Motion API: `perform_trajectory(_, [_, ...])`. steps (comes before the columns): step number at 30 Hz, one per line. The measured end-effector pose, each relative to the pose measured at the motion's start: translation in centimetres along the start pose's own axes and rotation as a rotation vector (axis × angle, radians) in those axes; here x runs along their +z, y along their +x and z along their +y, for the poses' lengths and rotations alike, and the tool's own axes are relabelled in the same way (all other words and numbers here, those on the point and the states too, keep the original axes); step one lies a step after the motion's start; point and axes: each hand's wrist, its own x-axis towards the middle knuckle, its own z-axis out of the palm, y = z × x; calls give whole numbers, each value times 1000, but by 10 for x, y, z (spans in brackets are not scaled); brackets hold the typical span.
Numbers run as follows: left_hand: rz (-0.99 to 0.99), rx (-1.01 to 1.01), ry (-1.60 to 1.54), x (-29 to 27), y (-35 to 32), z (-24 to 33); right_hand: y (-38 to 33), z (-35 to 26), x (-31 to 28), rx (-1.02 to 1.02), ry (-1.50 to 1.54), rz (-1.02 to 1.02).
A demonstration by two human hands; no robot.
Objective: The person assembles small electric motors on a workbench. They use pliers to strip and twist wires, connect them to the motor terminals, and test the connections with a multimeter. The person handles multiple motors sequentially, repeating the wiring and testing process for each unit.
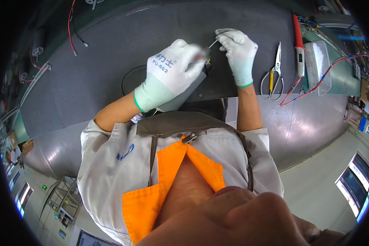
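Note:
Both my hands wear white gloves with green cuffs and meet over the near part of the dark table. My left hand is closed at the fingertips on a small dark and red piece, too blurred to name. A thin pale rod or wire runs from that piece to my right hand, whose thumb and fingers pinch its far end. Beneath my left hand lies a grey box-shaped case at the table's near edge, partly hidden by the hand and wrist.
Right of my hands lie scissors, a red-handled tool with a red wire, and a clear plastic tray holding white material. Red and blue wires cross the tray. Loose red and black leads lie far left. A thin black cable curves beside my left wrist.

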Motion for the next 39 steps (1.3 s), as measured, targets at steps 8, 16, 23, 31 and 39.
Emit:
perform_trajectory(8, [-199,384,170,2,17,-11,-29,-41,-6,202,797,-295])
perform_trajectory(16, [-451,705,393,-17,31,-29,-45,-48,-14,328,591,-147])
perform_trajectory(23, [-380,563,551,-25,10,-17,-14,-68,-6,220,588,-257])
perform_trajectory(31, [-257,835,54,-9,61,-45,-103,14,-142,-14,-1125,214])
perform_trajectory(39, [-804,-266,-903,5,86,-40,-125,26,-134,20,-1188,336])
